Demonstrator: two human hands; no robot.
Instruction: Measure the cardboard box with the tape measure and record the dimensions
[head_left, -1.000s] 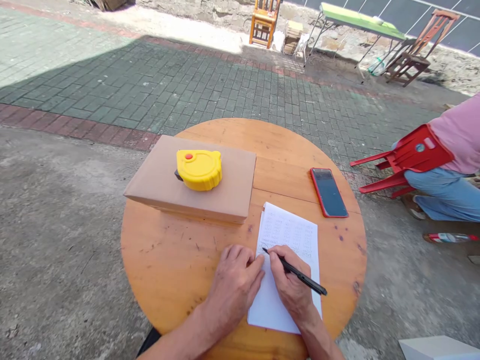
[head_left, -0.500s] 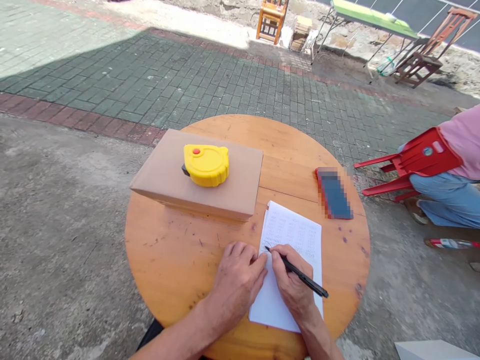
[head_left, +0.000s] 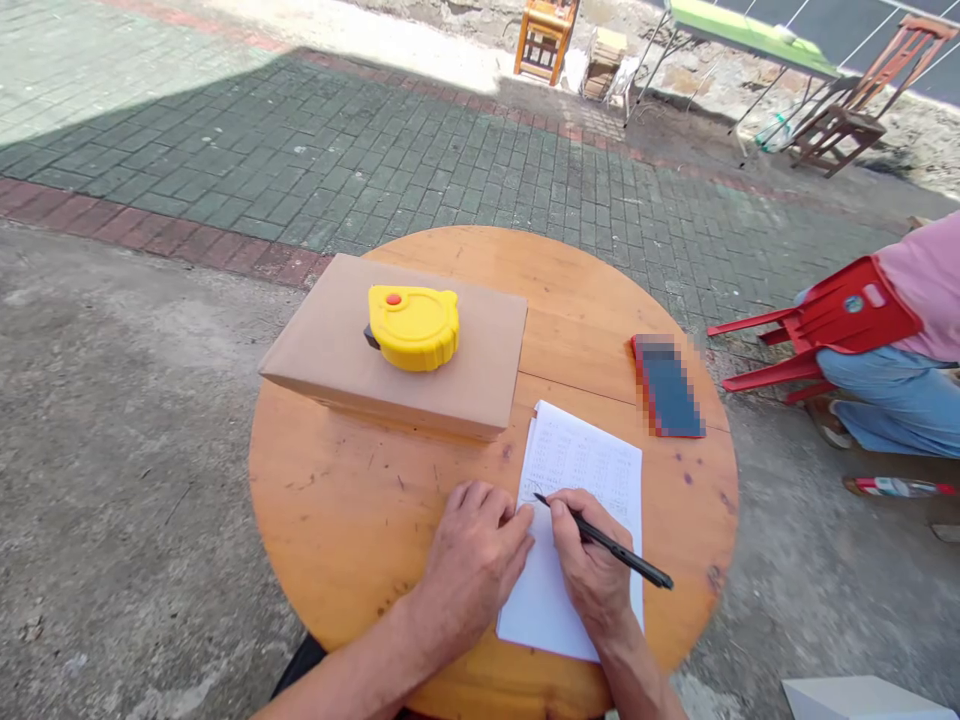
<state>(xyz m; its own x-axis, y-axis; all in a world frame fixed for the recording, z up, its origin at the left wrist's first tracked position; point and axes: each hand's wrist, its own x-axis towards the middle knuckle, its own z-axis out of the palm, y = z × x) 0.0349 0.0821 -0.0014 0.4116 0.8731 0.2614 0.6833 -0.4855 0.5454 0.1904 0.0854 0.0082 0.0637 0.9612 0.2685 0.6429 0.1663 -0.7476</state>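
As the right hand [head_left: 592, 568] grips it, the pen [head_left: 631, 559] points forward-left.

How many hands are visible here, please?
2: the left hand rests at the left edge of the paper; the right hand holds the black pen over it. Hands of the seated person are not visible.

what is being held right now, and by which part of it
The right hand holds a black pen near its writing tip; the left hand holds nothing visible.
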